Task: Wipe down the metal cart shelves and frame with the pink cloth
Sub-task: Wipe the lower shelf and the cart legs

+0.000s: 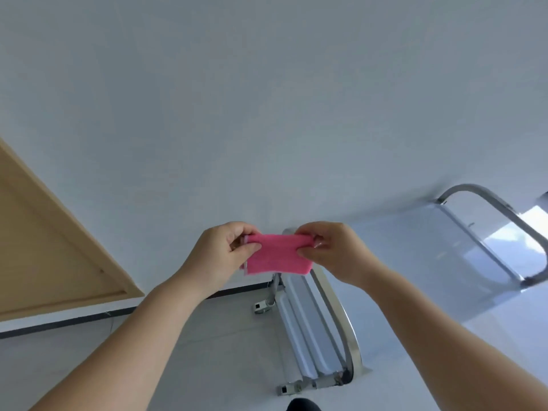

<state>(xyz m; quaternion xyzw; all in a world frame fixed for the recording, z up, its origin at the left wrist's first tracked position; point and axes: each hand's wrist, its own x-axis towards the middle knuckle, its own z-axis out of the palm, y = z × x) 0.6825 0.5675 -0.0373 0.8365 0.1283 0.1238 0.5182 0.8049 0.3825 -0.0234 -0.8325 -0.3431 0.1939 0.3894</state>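
A pale wall (267, 99) filled most of the view, with a metal cart (430, 262) standing against it at right, its top shelf shining and its curved end rail (341, 310) running down to a caster (261, 306) on the grey floor (222, 336). A light wooden panel (44, 247) leaned in from the left. Both bare arms reached forward. The left hand (219, 253) pinched the upper left corner of the pink cloth (278, 256) between thumb and curled fingers; the right hand (335, 250) pinched the upper right corner the same way. The folded cloth hung stretched between the two hands, in the air, in front of the far corner of the cart's end rail and not touching the cart.
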